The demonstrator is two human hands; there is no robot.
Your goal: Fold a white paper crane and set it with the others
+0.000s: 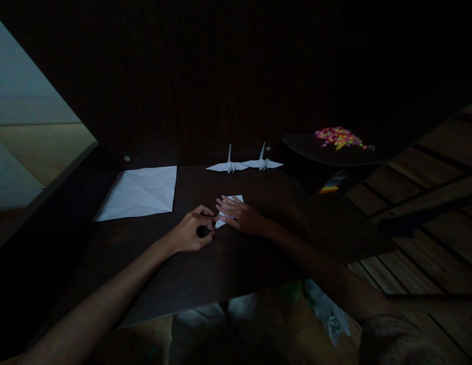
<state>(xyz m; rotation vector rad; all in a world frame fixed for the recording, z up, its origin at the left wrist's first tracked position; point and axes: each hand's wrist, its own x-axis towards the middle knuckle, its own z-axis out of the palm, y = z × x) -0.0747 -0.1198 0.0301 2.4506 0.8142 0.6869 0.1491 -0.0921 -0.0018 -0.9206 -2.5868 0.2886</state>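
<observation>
A small piece of folded white paper (237, 198) lies on the dark table, partly hidden under my fingers. My right hand (238, 215) rests flat across it with the fingers stretched out. At its lower left edge my left hand (195, 228) is closed, thumb and fingertips pinching the paper. Behind my hands stand two white paper cranes, the left crane (228, 166) and the right crane (263, 163), their wings meeting. A larger creased sheet of white paper (144, 192) lies flat to the left.
A dark corner shelf (296, 144) at the right carries a pile of small colourful pieces (339, 137). Dark panels close off the back and left of the table (175, 289). Below its front edge, a plastic bag (329, 312) lies at the right, beside wooden slats (429, 253).
</observation>
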